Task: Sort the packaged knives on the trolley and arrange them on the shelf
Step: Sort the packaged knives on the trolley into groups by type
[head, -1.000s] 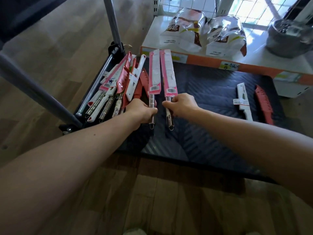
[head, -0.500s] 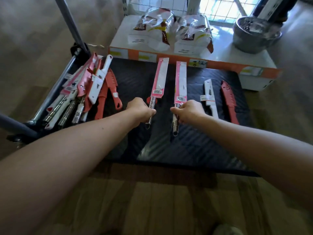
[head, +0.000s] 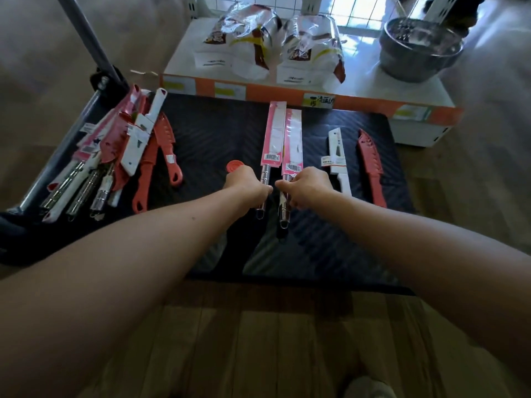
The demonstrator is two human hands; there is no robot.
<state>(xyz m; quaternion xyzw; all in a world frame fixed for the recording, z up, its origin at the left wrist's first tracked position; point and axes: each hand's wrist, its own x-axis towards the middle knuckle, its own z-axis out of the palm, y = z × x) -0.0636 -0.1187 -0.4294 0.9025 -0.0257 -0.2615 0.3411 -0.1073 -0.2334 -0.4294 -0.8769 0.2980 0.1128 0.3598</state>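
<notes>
While both grips are curling round bare steel handles, the left hand point(head: 247, 182) is holding one pink-sleeved knife point(head: 274, 136) and the right hand point(head: 307, 186) its twin point(head: 293, 142), side by side over the trolley point(head: 215, 130). Likely light, stiff and slick-sleeved, they are handling best by those handles, blades running toward 12 o'clock from each grip.

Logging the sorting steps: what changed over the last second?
The left hand and right hand carried the two pink-packaged knives rightward, away from the pile, to the middle of the trolley, keeping hold of the handles. The pile, white knife and red knife stayed put.
</notes>
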